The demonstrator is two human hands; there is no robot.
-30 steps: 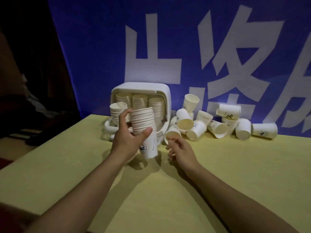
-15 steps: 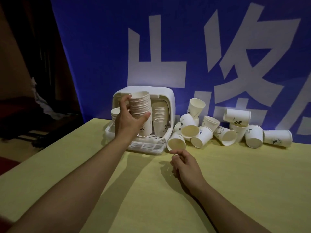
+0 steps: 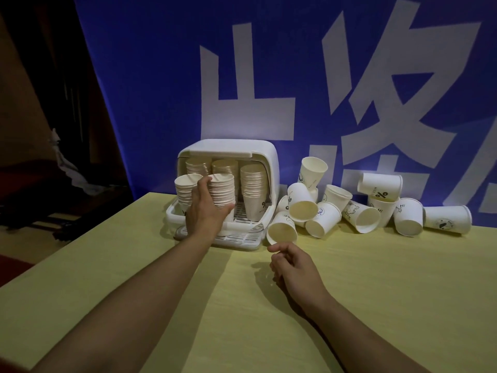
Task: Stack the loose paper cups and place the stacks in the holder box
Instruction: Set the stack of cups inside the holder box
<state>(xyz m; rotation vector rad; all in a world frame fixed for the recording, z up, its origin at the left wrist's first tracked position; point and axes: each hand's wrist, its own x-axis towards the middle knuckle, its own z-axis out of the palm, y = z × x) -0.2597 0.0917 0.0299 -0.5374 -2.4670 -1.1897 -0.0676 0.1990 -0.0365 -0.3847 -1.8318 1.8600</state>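
A white holder box stands open at the back of the yellow table, with several cup stacks inside it. My left hand grips a tall stack of white paper cups upright at the box's front, between a stack on the left and one on the right. My right hand rests on the table with loosely curled fingers and holds nothing, just below a loose cup lying on its side.
A pile of several loose white cups lies on its side right of the box, reaching to a cup at the far right. A blue banner hangs behind. The table's left edge runs diagonally beside a dark floor.
My left hand has carried the cup stack from in front of the box up and into its front row. My right hand has stayed on the table near the loose cup.
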